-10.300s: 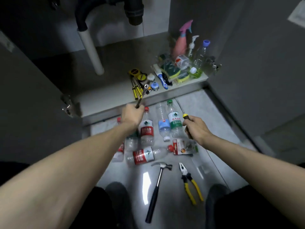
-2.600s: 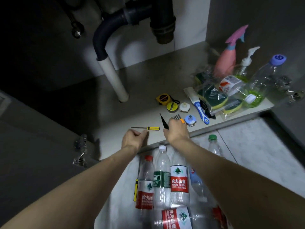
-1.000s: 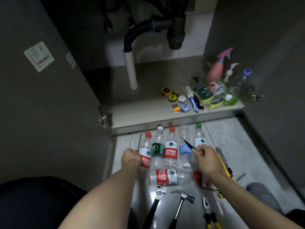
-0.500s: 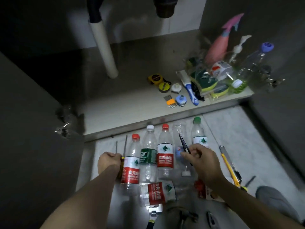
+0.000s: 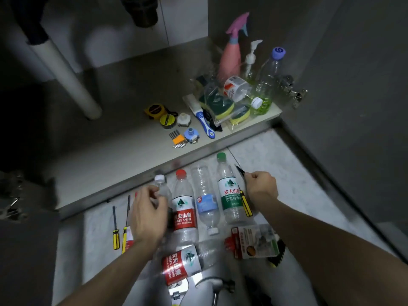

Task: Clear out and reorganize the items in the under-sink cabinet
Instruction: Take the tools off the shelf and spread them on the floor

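Marble-look floor tiles point(image 5: 276, 168) meet the grey cabinet shelf point(image 5: 123, 151) under a white drain pipe point(image 5: 66, 78). At two o'clock on the shelf crowd a pink spray bottle point(image 5: 231, 56), sponges point(image 5: 223, 104) and a tape measure point(image 5: 153, 110). Water bottles point(image 5: 184, 208) lie in a row on the floor, two yellow screwdrivers point(image 5: 116, 233) at nine o'clock. The left hand point(image 5: 149, 217) hovers over them, fingers loosely apart; the right hand point(image 5: 261, 187) is clamped on a thin dark tool point(image 5: 239, 169).

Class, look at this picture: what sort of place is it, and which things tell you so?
Most likely the floor before an open under-sink cabinet: a drain pipe comes down inside, a spray bottle and sponges sit on its shelf.
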